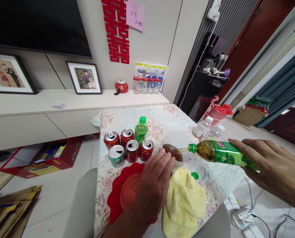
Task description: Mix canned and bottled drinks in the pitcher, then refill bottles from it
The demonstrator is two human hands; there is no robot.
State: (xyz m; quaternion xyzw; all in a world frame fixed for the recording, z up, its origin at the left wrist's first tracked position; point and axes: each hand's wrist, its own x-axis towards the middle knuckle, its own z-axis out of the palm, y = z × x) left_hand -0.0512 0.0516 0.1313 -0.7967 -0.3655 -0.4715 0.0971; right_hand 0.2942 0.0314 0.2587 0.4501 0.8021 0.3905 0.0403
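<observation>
I look down from far off at a flowery table (159,114). On it lies a yellow cloth (184,195). My right hand (269,158) holds a green bottle (224,153) tipped over, and drink runs out into the clear bowl (176,137) beside the cans (132,153). My left hand (156,175) lays straight fingers over the bowl's near edge; I can't tell if it pinches. A green cap (195,175) lies by the cloth.
</observation>
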